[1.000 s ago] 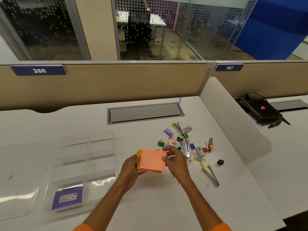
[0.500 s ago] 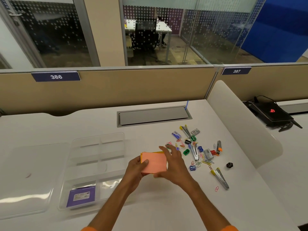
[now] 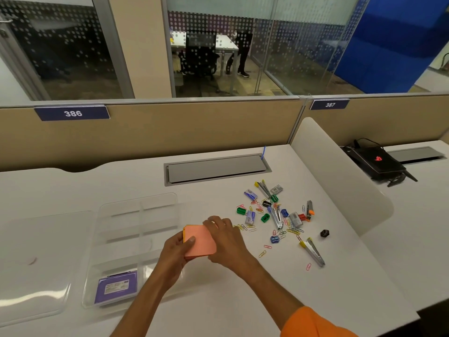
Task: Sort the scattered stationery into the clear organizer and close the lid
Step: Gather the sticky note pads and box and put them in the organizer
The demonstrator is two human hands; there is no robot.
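Grips a square stack of pink and orange sticky notes (image 3: 200, 242) at the centre of the frame with both bare hands: with the left hand (image 3: 176, 251), thumb laid on the top sheet's left edge and fingers tucked out of sight beneath; with the right hand (image 3: 228, 242), fingers curled over the far and right edges. Seemingly lifted a little off the white desk (image 3: 243, 300), though hard to tell from this angle. Just left of the stack, a clear plastic organizer tray with dividers (image 3: 158, 203), with a purple labelled box (image 3: 116, 287) in its lower-left compartment. Further left, flat on the desk beside the tray, a clear plastic lid (image 3: 36, 263). To the right of the hands, a scatter of coloured paper clips (image 3: 267, 246), a green sharpener (image 3: 240, 210), a metal staple remover with a yellow tip (image 3: 313, 251) and a small black piece (image 3: 324, 233) set apart from the rest. Behind the scatter, a grey metal cable hatch (image 3: 216, 169) sunk into the desk. At right, a white curved divider (image 3: 340, 178), and beyond it a black device with a red logo (image 3: 379, 161). Along the beige partition at the back, blue plates numbered 386 (image 3: 73, 113) and 387 (image 3: 330, 104). At the lower right edge, an orange sleeve (image 3: 313, 322).
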